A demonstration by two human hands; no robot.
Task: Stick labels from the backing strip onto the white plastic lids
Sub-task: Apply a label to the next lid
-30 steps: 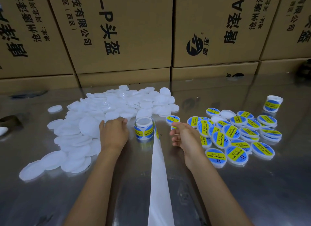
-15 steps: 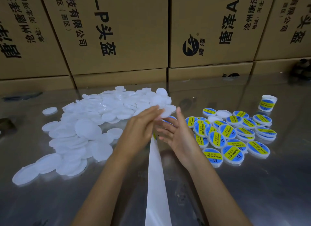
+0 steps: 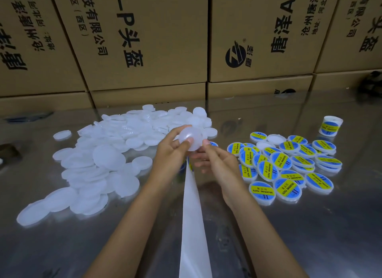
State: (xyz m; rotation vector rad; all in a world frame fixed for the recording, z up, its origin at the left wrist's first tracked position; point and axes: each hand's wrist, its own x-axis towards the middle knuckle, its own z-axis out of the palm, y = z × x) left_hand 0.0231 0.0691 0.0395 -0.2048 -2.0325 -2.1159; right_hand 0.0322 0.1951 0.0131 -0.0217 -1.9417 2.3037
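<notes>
Head cam: left hand (image 3: 171, 151) pinches a blank white lid (image 3: 190, 138), right hand (image 3: 219, 164) fingertips steady its edge. Hold it flat, then center the label.

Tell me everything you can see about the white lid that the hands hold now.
The lid is a round disc of white, half-clear plastic, with no label showing. It is raised above the table and tilted toward the camera, in front of the heap of plain lids. The left hand grips its left edge; the right hand touches its right edge with a fingertip.
</notes>
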